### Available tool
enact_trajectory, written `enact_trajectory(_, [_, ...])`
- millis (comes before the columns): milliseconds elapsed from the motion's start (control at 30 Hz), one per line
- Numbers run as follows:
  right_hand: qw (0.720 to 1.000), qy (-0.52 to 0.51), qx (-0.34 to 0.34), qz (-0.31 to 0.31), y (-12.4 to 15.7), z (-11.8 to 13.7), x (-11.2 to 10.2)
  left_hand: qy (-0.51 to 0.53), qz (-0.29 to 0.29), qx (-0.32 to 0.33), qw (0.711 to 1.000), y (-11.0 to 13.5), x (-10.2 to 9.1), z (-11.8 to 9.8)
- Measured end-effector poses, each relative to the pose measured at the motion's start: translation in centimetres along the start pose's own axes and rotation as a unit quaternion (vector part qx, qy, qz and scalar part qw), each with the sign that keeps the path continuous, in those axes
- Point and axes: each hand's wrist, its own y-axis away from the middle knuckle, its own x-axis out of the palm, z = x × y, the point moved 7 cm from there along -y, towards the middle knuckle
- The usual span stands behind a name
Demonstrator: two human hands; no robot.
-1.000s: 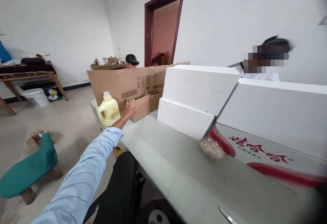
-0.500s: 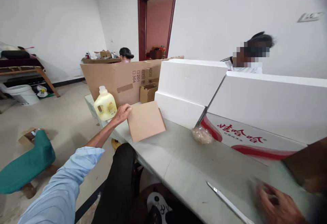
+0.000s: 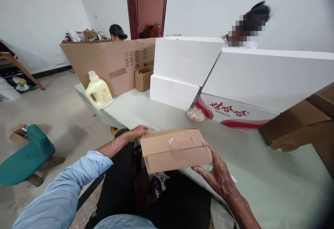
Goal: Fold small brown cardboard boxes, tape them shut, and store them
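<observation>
Between both hands, above my lap at the table's near edge, is a brown cardboard box point(image 3: 177, 149), its taped seam turned toward me. My left hand point(image 3: 138, 132) grips its left upper corner, fingers behind the card. At the opposite end, my right hand point(image 3: 215, 170) clasps the box, thumb below and fingers along the side. The white knife seen on the table before is mostly hidden behind my right wrist; only a pale tip point(image 3: 233, 179) shows. A crumpled wad of clear plastic point(image 3: 196, 115) lies beyond the box.
On the table point(image 3: 261, 159) stand a yellow detergent jug point(image 3: 99, 91), a small open carton point(image 3: 143, 78), a large cardboard panel point(image 3: 104, 60) and white foam boxes point(image 3: 180, 60). Brown cartons point(image 3: 294, 128) are at right. A green stool point(image 3: 31, 159) stands left. Two people sit across.
The box has come from the table toward my lap and turned so its taped seam shows. My right hand has left the knife's side and taken hold of the box's right end.
</observation>
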Motion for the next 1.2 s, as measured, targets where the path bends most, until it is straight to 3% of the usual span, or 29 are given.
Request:
enact_trajectory(133, [0.998, -0.023, 0.052, -0.015, 0.6, -0.2, -0.3, 0.024, 0.018, 0.009, 1.0, 1.8, 0.7, 0.1])
enact_trajectory(267, [0.995, -0.053, 0.078, -0.019, 0.3, 0.4, 0.1, 0.057, 0.033, 0.096, 0.993, 4.7, 0.3, -0.7])
enact_trajectory(400, [0.991, -0.079, 0.103, -0.007, 0.0, 0.6, 0.8, -0.034, 0.058, 0.17, 0.983, 7.1, 0.3, -0.3])
enact_trajectory(600, [0.99, -0.056, 0.124, -0.029, -0.1, -0.2, 0.7, -0.234, -0.029, 0.231, 0.944, 9.0, 0.6, -1.4])
enact_trajectory(800, [0.987, -0.017, 0.154, -0.049, -0.1, -0.3, 0.5, -0.218, -0.073, 0.377, 0.897, 11.4, 2.7, -4.2])
enact_trajectory(933, [0.993, -0.001, 0.118, -0.02, 0.1, -0.1, 0.6, -0.228, -0.109, 0.409, 0.877, 11.6, 3.1, -4.3])
enact_trajectory(1033, [0.992, 0.096, 0.085, 0.001, 1.5, -2.4, -0.2, -0.241, -0.12, 0.406, 0.873, 11.4, 2.9, -4.1])
enact_trajectory(1133, [0.966, 0.242, 0.084, 0.022, 4.0, -6.7, -1.0, -0.237, -0.118, 0.423, 0.867, 11.5, 2.8, -4.3])
enact_trajectory(1200, [0.952, 0.282, 0.101, 0.06, 5.8, -9.5, -0.7, -0.233, -0.114, 0.44, 0.86, 11.7, 2.8, -4.5])
